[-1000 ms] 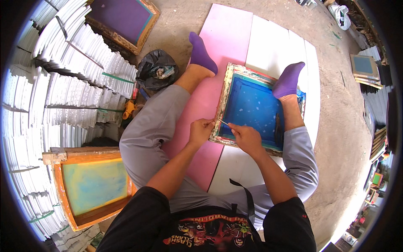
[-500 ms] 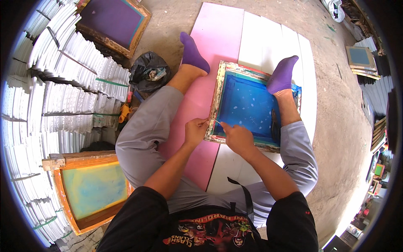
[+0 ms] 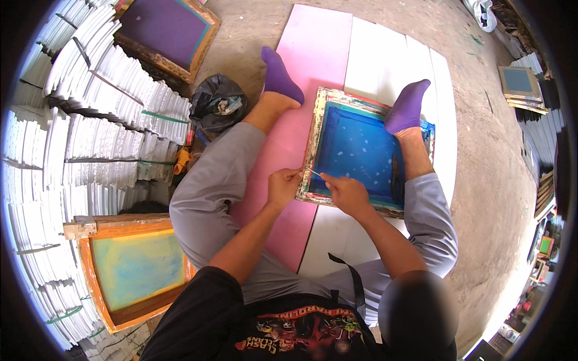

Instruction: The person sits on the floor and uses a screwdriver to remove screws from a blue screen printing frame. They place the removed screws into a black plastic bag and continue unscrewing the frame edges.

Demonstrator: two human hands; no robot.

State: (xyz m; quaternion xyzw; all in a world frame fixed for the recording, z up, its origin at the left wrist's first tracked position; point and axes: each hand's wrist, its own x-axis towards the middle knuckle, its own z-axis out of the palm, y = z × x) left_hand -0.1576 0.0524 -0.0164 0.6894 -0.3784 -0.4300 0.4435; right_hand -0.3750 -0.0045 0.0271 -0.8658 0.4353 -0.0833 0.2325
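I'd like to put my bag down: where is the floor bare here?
Bare concrete lies right of the white board, and beyond the pink board. The left is crowded: white stacks, black bag, orange frame.

— Where does the head view look from?
— From above the seated person, facing steeply down, close over the lap; forearms enter from six o'clock, feet point toward twelve.
— Another view?
— None.
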